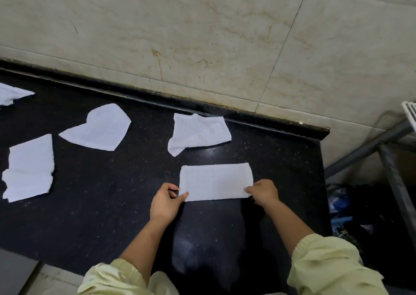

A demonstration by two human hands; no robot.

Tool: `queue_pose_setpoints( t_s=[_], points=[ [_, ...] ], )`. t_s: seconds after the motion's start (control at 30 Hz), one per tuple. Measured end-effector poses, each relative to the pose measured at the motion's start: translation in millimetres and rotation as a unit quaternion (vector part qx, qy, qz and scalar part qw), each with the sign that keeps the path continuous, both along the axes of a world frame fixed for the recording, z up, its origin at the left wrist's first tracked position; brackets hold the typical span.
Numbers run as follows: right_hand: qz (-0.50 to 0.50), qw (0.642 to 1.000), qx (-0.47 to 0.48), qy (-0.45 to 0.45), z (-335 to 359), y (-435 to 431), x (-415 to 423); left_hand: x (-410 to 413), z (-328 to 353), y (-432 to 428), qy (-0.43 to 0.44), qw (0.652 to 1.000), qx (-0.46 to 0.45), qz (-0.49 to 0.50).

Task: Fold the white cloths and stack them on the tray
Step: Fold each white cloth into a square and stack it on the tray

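White cloth [216,182], folded to a strip: why do you hold it so? (Student)

Your left hand [165,201] and right hand [262,192] each pinch a near corner, likely to square the edges. It lies flat on the tabletop [112,193] between your hands; loose cloths [199,132] wait beyond. No tray shows. (Instructor)

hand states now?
Left hand: pinching the folded cloth at its near left corner.
Right hand: pinching the same cloth's near right corner.
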State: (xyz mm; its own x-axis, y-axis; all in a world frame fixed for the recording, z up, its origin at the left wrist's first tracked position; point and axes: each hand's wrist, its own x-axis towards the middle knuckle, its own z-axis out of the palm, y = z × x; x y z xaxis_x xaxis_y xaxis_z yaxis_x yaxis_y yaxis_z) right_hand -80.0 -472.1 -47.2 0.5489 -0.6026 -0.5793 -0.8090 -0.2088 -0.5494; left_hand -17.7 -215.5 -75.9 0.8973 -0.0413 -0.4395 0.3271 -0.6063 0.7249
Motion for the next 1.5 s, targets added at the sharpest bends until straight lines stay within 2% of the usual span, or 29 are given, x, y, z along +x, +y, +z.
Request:
queue_pose_setpoints(
  t_s=[0.13,0.27,0.37,0.5,0.63,0.9,1.1,1.5],
  points=[
    [-0.042,0.998,0.012,-0.037,-2,3,-1,0,-4,2,0.001,1.000,-0.015,0.014],
    [-0.144,0.981,0.083,-0.102,1,4,0,0,-5,2,-0.002,1.000,-0.017,0.009],
    [-0.155,0.975,0.079,-0.135,6,4,4,2,-3,2,0.010,1.000,-0.011,-0.003],
    [-0.095,0.979,0.049,-0.173,19,17,15,10,-3,1,0.032,0.999,-0.025,-0.004],
    [-0.023,0.980,0.070,-0.186,28,45,28,13,-4,3,0.051,0.998,-0.036,-0.007],
    [0.115,0.984,0.032,-0.129,21,95,49,17,-4,6,0.077,0.994,-0.070,-0.016],
    [0.169,0.982,0.003,-0.082,8,115,58,17,-3,6,0.070,0.996,-0.054,-0.031],
    [0.206,0.976,0.022,-0.066,-7,135,65,18,4,8,0.077,0.995,-0.052,-0.040]
  ],
)
